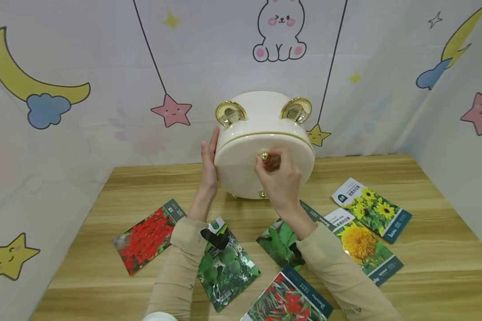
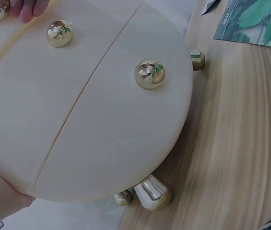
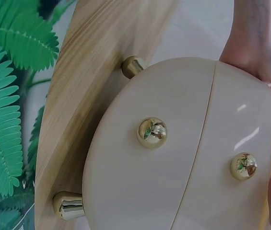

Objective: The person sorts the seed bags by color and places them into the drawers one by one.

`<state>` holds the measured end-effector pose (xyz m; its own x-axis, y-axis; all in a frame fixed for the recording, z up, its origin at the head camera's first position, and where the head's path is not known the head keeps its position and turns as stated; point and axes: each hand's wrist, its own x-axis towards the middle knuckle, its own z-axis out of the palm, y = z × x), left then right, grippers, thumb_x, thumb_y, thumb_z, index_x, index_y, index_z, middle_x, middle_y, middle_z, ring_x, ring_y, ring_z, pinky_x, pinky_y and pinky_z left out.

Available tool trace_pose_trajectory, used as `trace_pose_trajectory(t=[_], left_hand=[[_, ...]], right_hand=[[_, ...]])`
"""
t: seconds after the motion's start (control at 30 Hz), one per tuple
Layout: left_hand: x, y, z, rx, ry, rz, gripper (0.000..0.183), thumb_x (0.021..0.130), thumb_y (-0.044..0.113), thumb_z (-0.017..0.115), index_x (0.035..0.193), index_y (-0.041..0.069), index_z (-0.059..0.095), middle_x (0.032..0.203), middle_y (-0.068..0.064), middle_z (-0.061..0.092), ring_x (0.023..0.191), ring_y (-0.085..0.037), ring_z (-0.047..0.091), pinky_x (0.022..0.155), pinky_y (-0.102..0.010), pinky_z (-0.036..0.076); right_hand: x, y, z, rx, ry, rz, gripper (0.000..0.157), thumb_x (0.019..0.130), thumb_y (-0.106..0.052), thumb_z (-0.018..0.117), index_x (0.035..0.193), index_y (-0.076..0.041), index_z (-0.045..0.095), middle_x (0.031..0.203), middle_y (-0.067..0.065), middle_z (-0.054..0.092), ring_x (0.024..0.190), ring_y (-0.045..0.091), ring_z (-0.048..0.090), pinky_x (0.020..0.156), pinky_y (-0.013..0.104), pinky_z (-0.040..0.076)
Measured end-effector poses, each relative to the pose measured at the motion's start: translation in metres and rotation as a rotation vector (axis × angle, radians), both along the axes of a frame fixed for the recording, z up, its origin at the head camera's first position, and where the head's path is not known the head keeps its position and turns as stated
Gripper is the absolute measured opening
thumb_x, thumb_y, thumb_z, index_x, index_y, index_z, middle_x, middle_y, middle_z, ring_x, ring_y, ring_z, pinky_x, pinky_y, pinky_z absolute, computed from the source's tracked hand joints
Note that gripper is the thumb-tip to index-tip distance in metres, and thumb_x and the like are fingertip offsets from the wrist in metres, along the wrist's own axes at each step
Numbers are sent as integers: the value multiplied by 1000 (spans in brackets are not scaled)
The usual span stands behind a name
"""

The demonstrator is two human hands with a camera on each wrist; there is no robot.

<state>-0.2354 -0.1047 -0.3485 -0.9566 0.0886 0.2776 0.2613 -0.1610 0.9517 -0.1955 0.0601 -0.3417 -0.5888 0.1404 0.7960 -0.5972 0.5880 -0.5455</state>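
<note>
A cream rounded box with two gold ears stands upright at the back of the wooden table. Its front has gold ball knobs; the left wrist view shows a middle knob and a lower knob, with a seam between them. Short gold feet hold it off the tabletop. My left hand rests against the box's left side, fingers extended upward. With thumb and fingers my right hand pinches a gold knob high on the front. Part of that knob is hidden by the fingers.
Several seed packets lie on the wooden table: a red-flower packet at left, a green packet, a leaf packet under the right forearm, and sunflower packets at right. A printed cloth hangs behind the box.
</note>
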Motion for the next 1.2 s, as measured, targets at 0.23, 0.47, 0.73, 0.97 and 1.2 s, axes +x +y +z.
trace_pose_trajectory(t=[0.23, 0.47, 0.73, 0.97, 1.2], left_hand=[[-1, -3, -3, -22, -15, -19, 50, 97, 42, -4, 142, 43, 18, 152, 20, 10, 141, -4, 11, 108, -36, 25], [-2, -5, -3, -29, 11, -58, 47, 99, 38, 2, 144, 40, 13, 154, 17, 7, 142, -6, 3, 117, -38, 9], [0, -6, -1, -30, 4, -53, 49, 100, 32, 5, 148, 25, 8, 155, 12, 5, 143, -8, 2, 117, -37, 4], [3, -5, 2, -22, -7, -57, 48, 100, 31, 5, 148, 25, 6, 155, 10, 4, 143, -10, 3, 118, -38, 8], [6, -3, 7, -16, 7, -79, 48, 100, 30, 4, 148, 24, 4, 156, 8, 0, 143, -10, 1, 118, -36, 6]], right_hand=[[7, 2, -1, -15, 12, 33, 25, 80, -16, 67, 91, 1, 52, 72, 9, 65, 60, 15, 62, 56, 18, 52], [16, 3, -2, -12, 5, 44, 24, 80, -15, 66, 91, 0, 52, 71, 9, 64, 61, 14, 62, 57, 18, 52], [29, 1, -5, -16, 0, 53, 26, 79, -16, 68, 91, 0, 52, 72, 8, 64, 61, 13, 63, 56, 18, 52], [41, 2, -4, -6, 10, 56, 25, 78, -15, 69, 90, 0, 53, 71, 7, 65, 60, 12, 63, 55, 19, 52], [51, 6, -3, -19, 14, 82, 27, 78, -16, 69, 92, 1, 54, 73, 7, 64, 62, 12, 63, 53, 19, 52]])
